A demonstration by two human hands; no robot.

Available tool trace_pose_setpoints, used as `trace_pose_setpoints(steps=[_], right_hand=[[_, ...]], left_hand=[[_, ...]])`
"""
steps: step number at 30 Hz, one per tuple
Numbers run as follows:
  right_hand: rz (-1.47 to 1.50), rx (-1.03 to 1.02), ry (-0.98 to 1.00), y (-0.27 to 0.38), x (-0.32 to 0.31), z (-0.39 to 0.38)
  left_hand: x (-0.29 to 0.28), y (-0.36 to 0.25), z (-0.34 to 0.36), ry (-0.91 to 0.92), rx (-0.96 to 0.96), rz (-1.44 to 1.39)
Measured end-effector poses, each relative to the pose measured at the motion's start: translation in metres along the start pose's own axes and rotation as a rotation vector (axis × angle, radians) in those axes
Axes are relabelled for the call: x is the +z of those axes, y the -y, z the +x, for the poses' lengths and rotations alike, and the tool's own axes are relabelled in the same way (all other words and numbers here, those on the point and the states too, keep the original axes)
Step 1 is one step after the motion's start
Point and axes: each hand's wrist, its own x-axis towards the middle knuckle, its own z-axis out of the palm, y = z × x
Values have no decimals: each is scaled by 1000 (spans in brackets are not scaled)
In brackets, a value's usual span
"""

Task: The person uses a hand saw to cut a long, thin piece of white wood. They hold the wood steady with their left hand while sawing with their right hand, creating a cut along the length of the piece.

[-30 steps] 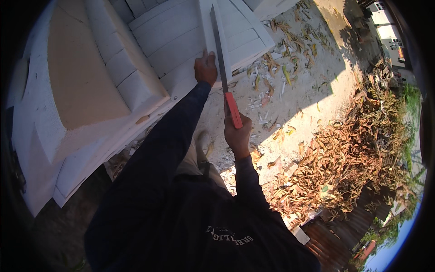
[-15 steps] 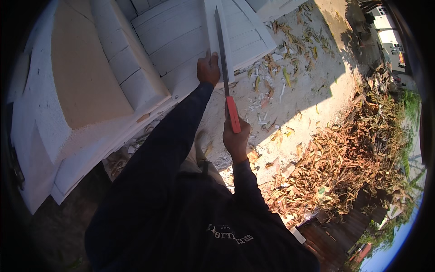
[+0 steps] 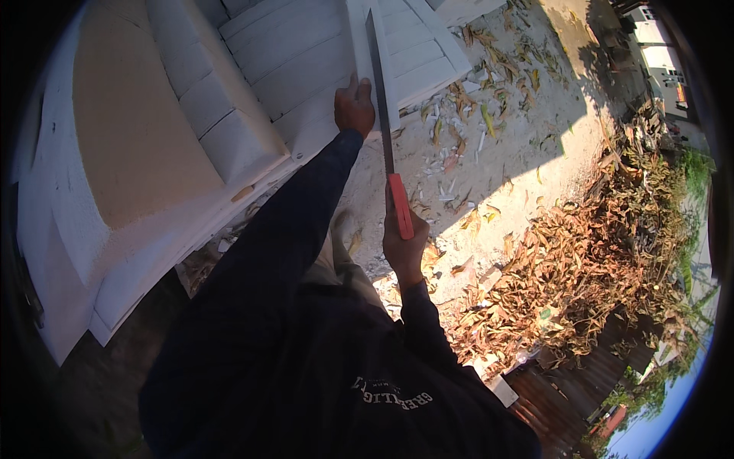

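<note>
A hand saw (image 3: pixel 379 84) with a long dark blade and red handle lies lengthwise along a narrow white board (image 3: pixel 356 38) on stacked white panels (image 3: pixel 283 61). My right hand (image 3: pixel 405 237) is closed round the saw's handle, below the panels' edge. My left hand (image 3: pixel 355 107) grips the narrow board just left of the blade, with its fingers pointing up along it. The blade's underside and its exact contact with the board cannot be made out.
A large curved white block (image 3: pixel 138 122) with a tan face fills the left. Below and right lies dusty ground (image 3: pixel 550 168) with white scraps and leaves. A dry leaf pile (image 3: pixel 581 275), rusty corrugated sheets (image 3: pixel 566 398) and distant pale buildings (image 3: pixel 657 53) are at the right.
My right hand and the saw have slid back toward me, lower in the view. My left hand appears slightly higher and further right, still on the board.
</note>
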Motion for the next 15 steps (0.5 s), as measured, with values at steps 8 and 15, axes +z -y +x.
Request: trace_pose_setpoints(steps=[8,15], right_hand=[[-12,-83,13,0,13,48],[-24,-47,-34,-13,4,-2]], left_hand=[[5,11,1,-30,128,52],[0,2,-2,-19,12,18]])
